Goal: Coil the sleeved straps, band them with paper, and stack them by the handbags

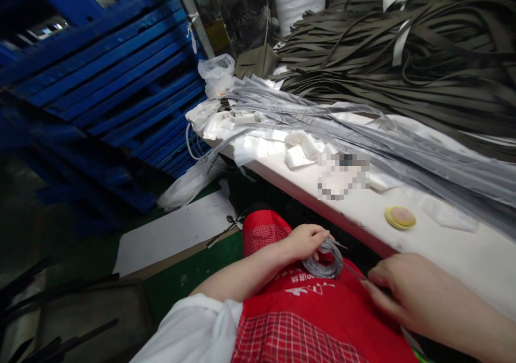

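Over the red apron on the lap, my left hand is closed around the upper side of a coil of thin grey cord. A short pointed end sticks out beside its fingertips. My right hand is near the table's front edge, fingers bent and thumb pressed in. A faint strand stretches from the coil towards those fingertips, so it seems to pinch the cord; the exact grip is blurred. Nearest to this hand on the table lies a round yellow-rimmed item with a beige top.
A white table runs along the right, carrying long grey strips, white fabric pieces and a heap of dark olive straps. Blue pallets stack up at left. A plastic bag hangs by the table's end.
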A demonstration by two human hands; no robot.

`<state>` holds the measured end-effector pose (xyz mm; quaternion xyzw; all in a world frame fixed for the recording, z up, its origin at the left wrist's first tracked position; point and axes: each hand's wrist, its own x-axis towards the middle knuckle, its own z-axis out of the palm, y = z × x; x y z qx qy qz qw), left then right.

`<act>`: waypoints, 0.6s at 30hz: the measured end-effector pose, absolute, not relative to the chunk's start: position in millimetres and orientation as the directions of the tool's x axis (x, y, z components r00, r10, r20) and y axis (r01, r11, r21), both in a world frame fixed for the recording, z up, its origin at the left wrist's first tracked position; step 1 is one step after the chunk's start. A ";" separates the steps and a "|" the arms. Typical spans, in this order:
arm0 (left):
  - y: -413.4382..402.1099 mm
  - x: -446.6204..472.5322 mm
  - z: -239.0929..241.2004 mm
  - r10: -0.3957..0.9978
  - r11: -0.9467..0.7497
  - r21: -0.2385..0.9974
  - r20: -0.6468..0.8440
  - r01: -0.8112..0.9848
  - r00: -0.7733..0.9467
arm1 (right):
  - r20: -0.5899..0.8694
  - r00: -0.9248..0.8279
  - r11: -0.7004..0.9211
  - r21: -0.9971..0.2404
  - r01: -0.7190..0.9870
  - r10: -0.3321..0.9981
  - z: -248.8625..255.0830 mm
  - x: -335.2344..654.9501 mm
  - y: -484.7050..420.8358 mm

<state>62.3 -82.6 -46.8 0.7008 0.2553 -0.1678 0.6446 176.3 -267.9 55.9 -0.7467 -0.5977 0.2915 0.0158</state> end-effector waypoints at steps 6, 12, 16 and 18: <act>-81.2 63.0 -46.5 0.134 -0.096 0.818 -0.553 0.567 0.822 | -0.351 0.027 -0.195 -0.455 0.869 0.936 70.7 174.8 -255.1; -81.8 61.6 -43.9 0.145 -0.074 0.825 -0.547 0.560 0.825 | -0.311 0.064 -0.192 -0.402 0.895 0.948 62.3 170.3 -242.6; -82.8 62.3 -41.1 0.132 -0.101 0.830 -0.535 0.548 0.834 | -0.301 0.089 -0.178 -0.280 0.944 0.949 50.1 161.5 -216.7; -82.9 63.0 -39.1 0.135 -0.118 0.837 -0.520 0.535 0.843 | -0.326 0.109 -0.189 -0.223 0.956 0.939 43.7 159.4 -204.7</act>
